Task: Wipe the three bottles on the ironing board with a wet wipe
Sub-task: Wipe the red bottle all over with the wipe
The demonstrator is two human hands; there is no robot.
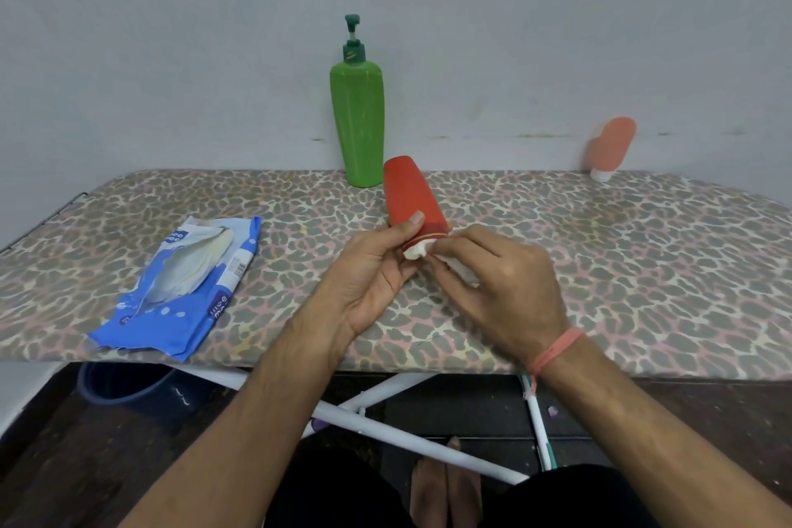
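My left hand (372, 279) grips a red bottle (407, 195) near its white cap end, base tilted up and away over the leopard-print ironing board (643, 270). My right hand (501, 283) pinches a white wet wipe (460, 268) against the bottle's cap. A tall green pump bottle (358, 120) stands upright at the board's far edge by the wall. A small orange tube bottle (610, 146) stands cap-down at the far right, leaning on the wall.
A blue wet-wipe pack (184, 292), opened, lies on the board's left front part. White board legs (385, 429) cross below. A dark blue bucket (128, 388) sits on the floor under the left side.
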